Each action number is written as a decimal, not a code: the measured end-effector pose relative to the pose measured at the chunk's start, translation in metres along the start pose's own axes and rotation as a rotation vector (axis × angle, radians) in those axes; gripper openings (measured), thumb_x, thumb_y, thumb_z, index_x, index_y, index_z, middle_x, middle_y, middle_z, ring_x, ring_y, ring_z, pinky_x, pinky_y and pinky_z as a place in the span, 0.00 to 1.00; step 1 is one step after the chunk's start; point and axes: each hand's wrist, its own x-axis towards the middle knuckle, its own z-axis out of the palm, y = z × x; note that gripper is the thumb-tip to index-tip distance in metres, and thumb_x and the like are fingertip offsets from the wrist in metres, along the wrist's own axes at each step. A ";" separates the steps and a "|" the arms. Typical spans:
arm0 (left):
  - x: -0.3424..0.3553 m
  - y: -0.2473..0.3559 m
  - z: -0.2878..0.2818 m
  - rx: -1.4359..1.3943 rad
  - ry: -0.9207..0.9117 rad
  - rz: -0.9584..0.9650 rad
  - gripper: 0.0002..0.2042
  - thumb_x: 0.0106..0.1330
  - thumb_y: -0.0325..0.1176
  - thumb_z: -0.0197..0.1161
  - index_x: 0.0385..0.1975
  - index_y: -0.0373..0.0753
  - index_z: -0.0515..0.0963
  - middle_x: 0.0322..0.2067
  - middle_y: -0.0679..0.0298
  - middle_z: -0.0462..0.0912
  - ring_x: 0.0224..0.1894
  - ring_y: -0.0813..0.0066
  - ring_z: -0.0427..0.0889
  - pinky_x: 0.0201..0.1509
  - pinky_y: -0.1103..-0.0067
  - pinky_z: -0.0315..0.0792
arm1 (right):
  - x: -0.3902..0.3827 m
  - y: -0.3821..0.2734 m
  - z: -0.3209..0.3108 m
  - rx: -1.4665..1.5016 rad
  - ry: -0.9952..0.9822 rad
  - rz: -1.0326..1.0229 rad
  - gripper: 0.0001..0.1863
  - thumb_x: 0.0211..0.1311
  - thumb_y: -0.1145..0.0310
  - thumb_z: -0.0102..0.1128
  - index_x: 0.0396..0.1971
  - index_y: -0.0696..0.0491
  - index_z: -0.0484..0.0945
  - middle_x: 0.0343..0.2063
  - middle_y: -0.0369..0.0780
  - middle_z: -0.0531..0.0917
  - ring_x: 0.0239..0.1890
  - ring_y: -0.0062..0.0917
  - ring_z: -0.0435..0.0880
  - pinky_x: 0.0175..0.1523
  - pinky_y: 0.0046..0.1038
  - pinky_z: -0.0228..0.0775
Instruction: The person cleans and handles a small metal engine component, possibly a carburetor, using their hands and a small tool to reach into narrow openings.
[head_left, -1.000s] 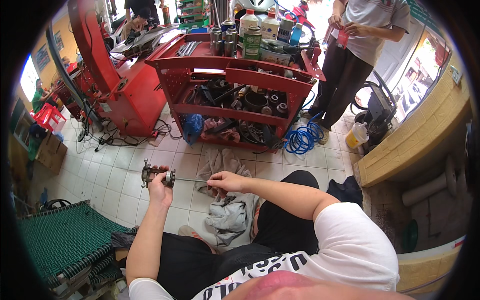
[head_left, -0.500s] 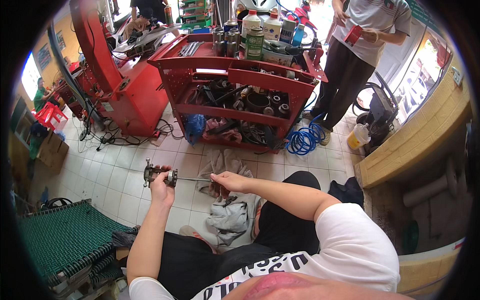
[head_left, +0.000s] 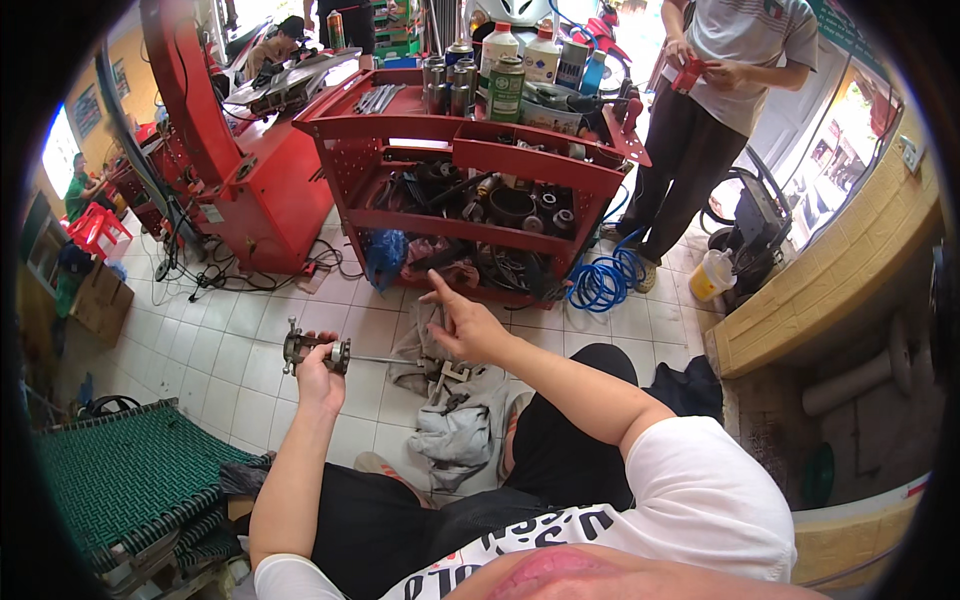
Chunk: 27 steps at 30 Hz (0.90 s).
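My left hand point(head_left: 318, 378) is wrapped round a greasy metal tool point(head_left: 301, 350) with a round collar and small screw handles. From its collar a thin steel rod point(head_left: 385, 360) runs to the right. My right hand point(head_left: 472, 333) is off the rod, raised just above its far end, index finger stretched out and holding nothing visible. Under that hand a brassy metal bracket-like piece point(head_left: 456, 376) shows; whether it joins the rod I cannot tell. A crumpled grey cloth point(head_left: 455, 440) lies on the tiles between my feet, with small dark parts on it.
Ahead stands a red tool cart point(head_left: 500, 227) loaded with bottles, cans, sockets and wrenches. A coiled blue hose point(head_left: 607, 283) lies by its right side, near a person point(head_left: 690, 150) holding a small red packet. A green woven lounger point(head_left: 150, 480) is at my left.
My right hand has let go of the rod and risen forward with its index finger out, uncovering the brassy piece. The left hand keeps its hold. The standing person's hands have shifted on the red packet.
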 end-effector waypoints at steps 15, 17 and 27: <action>-0.001 0.003 -0.002 -0.006 0.026 0.003 0.21 0.60 0.12 0.54 0.51 0.41 0.69 0.46 0.61 0.76 0.51 0.67 0.79 0.60 0.71 0.76 | 0.005 0.020 -0.004 0.181 0.237 0.214 0.56 0.64 0.75 0.58 0.78 0.45 0.23 0.52 0.45 0.81 0.25 0.17 0.76 0.34 0.23 0.73; -0.001 0.002 -0.002 -0.010 0.020 -0.003 0.21 0.60 0.12 0.54 0.51 0.42 0.69 0.46 0.61 0.76 0.51 0.67 0.79 0.60 0.71 0.76 | 0.002 0.004 -0.001 0.177 0.177 0.178 0.55 0.63 0.75 0.59 0.78 0.45 0.27 0.54 0.44 0.81 0.25 0.19 0.77 0.34 0.26 0.74; -0.003 0.004 -0.002 0.026 0.017 0.008 0.20 0.60 0.12 0.55 0.50 0.42 0.69 0.44 0.62 0.77 0.50 0.68 0.79 0.58 0.72 0.76 | 0.009 0.002 -0.011 -0.187 0.174 -0.056 0.54 0.60 0.73 0.62 0.78 0.52 0.35 0.55 0.42 0.81 0.25 0.29 0.80 0.35 0.30 0.76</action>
